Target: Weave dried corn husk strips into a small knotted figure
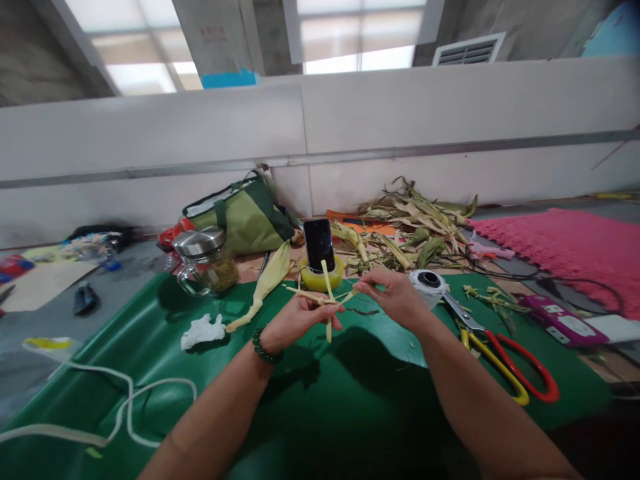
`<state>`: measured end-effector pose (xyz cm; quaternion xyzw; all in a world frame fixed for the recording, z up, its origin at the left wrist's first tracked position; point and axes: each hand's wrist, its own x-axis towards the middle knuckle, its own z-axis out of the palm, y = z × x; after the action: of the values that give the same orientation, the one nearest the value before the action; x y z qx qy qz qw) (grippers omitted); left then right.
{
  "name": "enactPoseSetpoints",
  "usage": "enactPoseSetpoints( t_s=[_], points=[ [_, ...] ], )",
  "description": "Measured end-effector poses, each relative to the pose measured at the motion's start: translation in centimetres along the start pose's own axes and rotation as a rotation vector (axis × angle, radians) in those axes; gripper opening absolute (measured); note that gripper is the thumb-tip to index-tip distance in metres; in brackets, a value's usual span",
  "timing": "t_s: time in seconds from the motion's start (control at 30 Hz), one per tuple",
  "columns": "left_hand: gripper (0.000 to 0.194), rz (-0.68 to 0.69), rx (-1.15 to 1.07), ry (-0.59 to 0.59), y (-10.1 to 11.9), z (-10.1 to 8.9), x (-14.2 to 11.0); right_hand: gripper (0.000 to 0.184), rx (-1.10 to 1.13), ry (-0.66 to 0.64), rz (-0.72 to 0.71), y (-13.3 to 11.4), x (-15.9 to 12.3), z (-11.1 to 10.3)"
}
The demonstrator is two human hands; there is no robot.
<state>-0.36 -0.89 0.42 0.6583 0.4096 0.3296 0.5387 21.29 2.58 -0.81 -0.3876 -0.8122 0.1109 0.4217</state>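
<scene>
Green mat [300,427], glossy, beneath both forearms.

Left hand [303,320], beaded bracelet [261,348] at the wrist: fingers narrowed in a pinch, holding pale husk strips [325,273] where they cross, above the mat. Of the two, this hand is nearer the crossing.

Right hand [393,293]: thumb and finger pinched on a strip end, just right of and slightly beyond the crossing. One strip's long axis points away from the wearer, whether level or raised cannot be told; the others run crosswise, leftward past the left hand and rightward to the right. The governing relation, as judged: the right-hand end lies off to one side of the long strip, across its axis.

Scissors [483,328], red and yellow handles, right of the right forearm.

White tissue [203,331], crumpled, left.

Yellow roll [310,280], just beyond the strips; phone [319,243], upright at it.

Glass jar [215,273], steel lid, left.

Husk pile [415,220], farther, near the wall.
</scene>
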Motion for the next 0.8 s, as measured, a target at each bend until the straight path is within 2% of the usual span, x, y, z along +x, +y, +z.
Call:
enactPoseSetpoints(
  t_s=[0.07, 0.13, 0.23, 0.37, 0.5, 0.6, 0.8],
  points=[
    [0.035, -0.013, -0.024, 0.024, -0.2, 0.1, 0.1, 0.028, -0.145, 0.137, -0.064, -0.4, 0.1, 0.1],
    [0.035, -0.012, -0.036, 0.031, -0.5, 0.2, 0.2, 0.026, -0.243, 0.183, -0.126, -1.1, 0.0, 0.5],
    [0.031, 0.006, -0.014, 0.015, -1.0, 0.7, 0.4, 0.025, -0.183, 0.054, -0.140, -2.4, -0.3, 1.5],
    [0.031, 0.021, 0.047, -0.019, -1.5, 1.3, 0.5, 0.025, 0.053, -0.072, -0.012, -3.3, -0.4, 2.3],
    [0.030, 0.035, 0.103, -0.032, -1.6, 1.5, 0.4, 0.026, 0.139, -0.044, 0.058, -3.1, -0.4, 2.3],
    [0.030, -0.001, 0.057, -0.059, -1.4, 1.4, 0.3, 0.024, 0.168, -0.013, 0.104, -2.6, -0.4, 2.4],
    [0.044, -0.034, 0.015, -0.044, -0.8, 1.3, 0.3, 0.027, 0.042, 0.045, 0.062, -2.2, -0.2, 2.3]
  ],
)
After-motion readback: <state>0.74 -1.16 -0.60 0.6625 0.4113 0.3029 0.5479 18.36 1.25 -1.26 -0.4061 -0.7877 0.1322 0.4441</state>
